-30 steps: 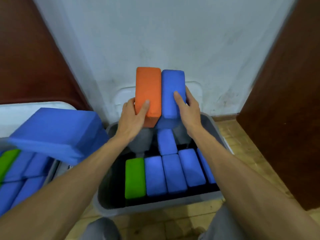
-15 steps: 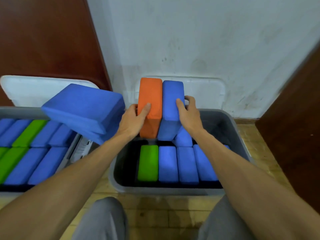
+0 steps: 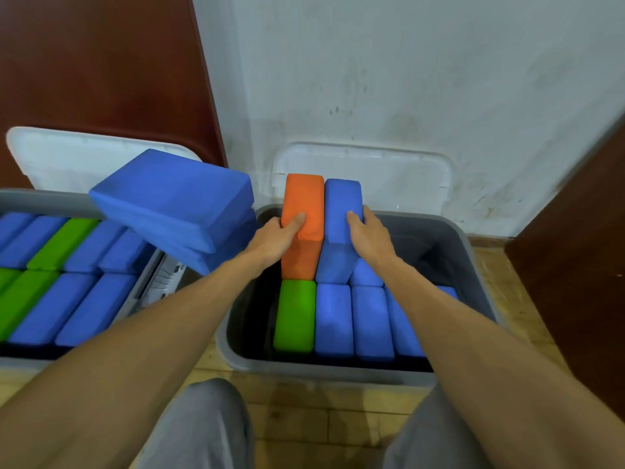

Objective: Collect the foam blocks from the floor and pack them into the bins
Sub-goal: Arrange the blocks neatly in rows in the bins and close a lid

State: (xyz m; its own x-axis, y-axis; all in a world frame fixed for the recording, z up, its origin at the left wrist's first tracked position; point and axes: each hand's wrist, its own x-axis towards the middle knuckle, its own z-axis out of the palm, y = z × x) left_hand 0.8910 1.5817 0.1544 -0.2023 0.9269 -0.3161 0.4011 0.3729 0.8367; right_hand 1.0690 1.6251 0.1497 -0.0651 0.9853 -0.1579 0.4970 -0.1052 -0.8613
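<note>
left hand (image 3: 274,239): grips orange block (image 3: 302,202)
right hand (image 3: 371,239): grips blue block (image 3: 341,206)
step: packing into right grey bin (image 3: 321,371)
next: press flush, release

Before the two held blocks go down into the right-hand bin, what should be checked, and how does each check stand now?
1. Left hand grips the orange block: ok.
2. Right hand grips the blue block: ok.
3. Both blocks upright, faces touching, over the grey bin: ok.
4. Free space behind the green block and its row: cannot tell, the held blocks hide it; a loose blue block sits there.
5. Tilted big blue block overhanging the left bin is apart from the left arm: ok, though near.
</note>
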